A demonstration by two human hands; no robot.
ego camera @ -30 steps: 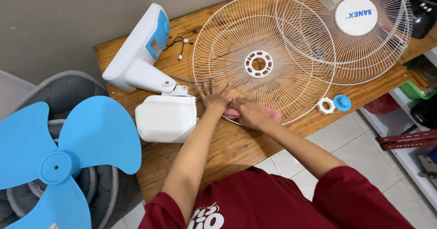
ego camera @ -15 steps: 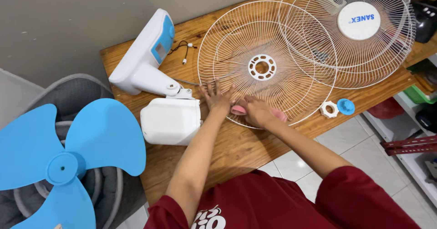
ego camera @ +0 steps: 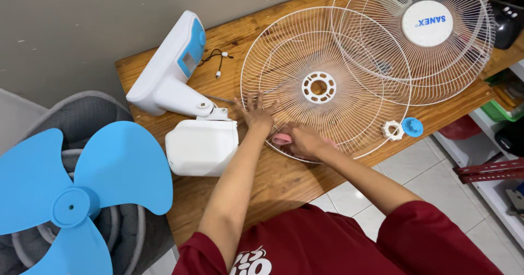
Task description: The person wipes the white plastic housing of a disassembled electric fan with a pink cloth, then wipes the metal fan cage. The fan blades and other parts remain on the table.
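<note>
We press our left hand (ego camera: 256, 114) flat, fingers spread, on the white wire guard (ego camera: 326, 84) lying on the table (ego camera: 284, 179), while our right hand (ego camera: 303, 140) pinches a pink cloth (ego camera: 281, 139) against its near rim; short strokes along the wires suit best.

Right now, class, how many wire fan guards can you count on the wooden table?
2. The near guard lies flat mid-table under the left hand and right hand. The far guard, with a round white centre cap, overlaps its right edge at the table's far right. None seems hidden.
</note>
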